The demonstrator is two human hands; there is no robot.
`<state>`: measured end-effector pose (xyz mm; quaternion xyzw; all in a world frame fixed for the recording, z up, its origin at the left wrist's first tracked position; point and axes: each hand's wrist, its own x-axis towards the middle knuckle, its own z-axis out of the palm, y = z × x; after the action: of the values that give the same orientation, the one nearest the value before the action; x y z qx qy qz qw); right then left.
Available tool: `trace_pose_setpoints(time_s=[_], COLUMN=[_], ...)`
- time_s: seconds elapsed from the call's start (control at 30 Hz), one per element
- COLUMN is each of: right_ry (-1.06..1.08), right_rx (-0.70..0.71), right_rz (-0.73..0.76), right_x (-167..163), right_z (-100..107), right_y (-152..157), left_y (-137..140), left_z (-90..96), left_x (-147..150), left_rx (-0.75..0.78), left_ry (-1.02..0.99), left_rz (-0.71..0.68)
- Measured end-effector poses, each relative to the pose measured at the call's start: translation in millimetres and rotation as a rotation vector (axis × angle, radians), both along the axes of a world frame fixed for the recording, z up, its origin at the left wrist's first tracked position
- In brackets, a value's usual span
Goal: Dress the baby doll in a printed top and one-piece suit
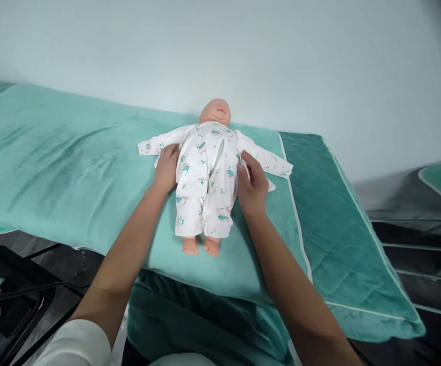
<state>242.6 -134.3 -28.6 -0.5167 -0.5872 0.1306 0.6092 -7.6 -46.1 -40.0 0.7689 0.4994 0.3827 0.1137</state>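
A baby doll (216, 111) lies on its back, head toward the wall, arms spread and bare feet toward me. It wears a white baby outfit (213, 170) printed with small teal and pink figures; a narrow gap shows in the cloth over the belly. My left hand (167, 168) is at the doll's side at waist height, fingers curled against the cloth with their tips partly hidden. On the opposite side, my right hand (253, 185) has its thumb and bent fingers closed at the outfit's edge. White cloth corners poke out beside both hands.
The doll rests on a light teal plush cover (83, 168) over a darker quilted bedspread (335, 229). A pale wall (205, 51) runs behind the bed. A black chair (14, 300) stands lower left, and a metal frame (426, 277) is at the right.
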Motion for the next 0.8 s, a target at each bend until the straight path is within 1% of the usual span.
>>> trace_pose_setpoints(time_s=[0.07, 0.13, 0.2, 0.27, 0.37, 0.47, 0.53, 0.6, 0.7, 0.8], right_ry=[-0.061, -0.162, -0.256, -0.329, -0.449, -0.643, -0.771, -0.853, -0.884, -0.871], right_rx=[0.026, 0.034, 0.019, -0.031, -0.149, -0.257, -0.296, -0.316, -0.337, -0.329], right_rz=[0.029, 0.119, 0.222, 0.283, 0.278, 0.238, 0.211, 0.185, 0.165, 0.131], right_x=[-11.4, -23.2, -34.2, -43.1, -52.4, -59.7, -65.3, -71.9, -82.4, -91.3], right_z=[-2.0, -3.7, -3.5, 0.3, 13.7, 32.0, 43.3, 51.6, 58.4, 60.9], right_y=[-43.4, -82.9, -114.5, -135.8, -149.6, -150.0, -148.5, -148.2, -150.9, -154.6], left_y=[-33.0, -70.5, -110.2, -147.6, -188.6, -205.7, -207.3, -206.0, -205.6, -209.3], left_z=[-0.7, -0.7, -0.8, -1.1, -1.7, -1.8, -1.0, 1.4, 10.1, 24.4], left_x=[-4.9, -10.5, -16.6, -22.3, -28.2, -30.0, -29.3, -27.7, -23.7, -18.5], left_rx=[-0.019, -0.031, -0.039, -0.083, -0.157, -0.180, -0.169, -0.157, -0.190, -0.216], left_ry=[-0.013, -0.070, -0.140, -0.190, -0.197, -0.105, -0.049, -0.047, -0.156, -0.289], left_rz=[0.026, 0.062, 0.072, 0.024, -0.085, -0.135, -0.154, -0.173, -0.192, -0.206])
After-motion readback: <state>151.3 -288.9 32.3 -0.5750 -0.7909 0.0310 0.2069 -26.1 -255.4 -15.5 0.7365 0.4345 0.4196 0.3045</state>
